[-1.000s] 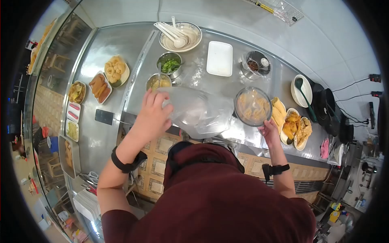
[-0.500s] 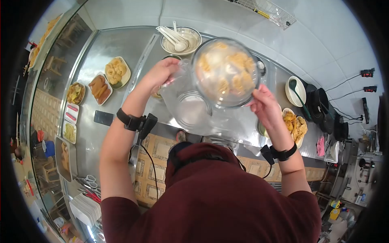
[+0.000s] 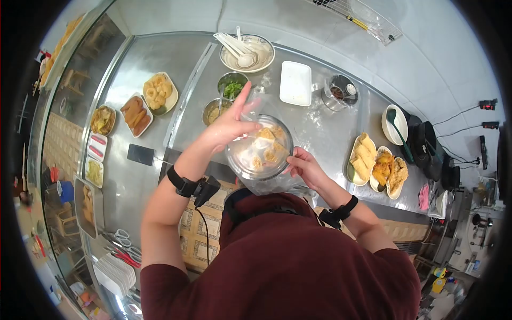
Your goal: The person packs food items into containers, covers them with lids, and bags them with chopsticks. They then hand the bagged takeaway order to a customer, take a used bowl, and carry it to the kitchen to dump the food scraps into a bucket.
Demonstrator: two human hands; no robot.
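Note:
A round clear-lidded container (image 3: 269, 144) with yellowish food pieces is tilted in front of my chest. Clear plastic bag film (image 3: 264, 185) lies around its lower side and rises beside my left hand. My left hand (image 3: 232, 125) holds the bag at the container's left, with index finger and thumb spread apart and the thumb over the container's upper edge; its other fingers are partly hidden. My right hand (image 3: 305, 166) is closed on the container's right rim, thumb and fingers pinching it.
Behind stand a bowl of white spoons (image 3: 248, 53), a greens pot (image 3: 233, 86), a sauce pot (image 3: 214, 111), a white tray (image 3: 296, 84) and a lidded pot (image 3: 340, 93). Food dishes (image 3: 362, 160) are at right, more (image 3: 137, 114) at left, near a phone (image 3: 141, 154).
The container first rose toward the camera, then came down and left against the bag. My right hand moved with it. My left hand went from pinching the bag to spreading its index finger and thumb.

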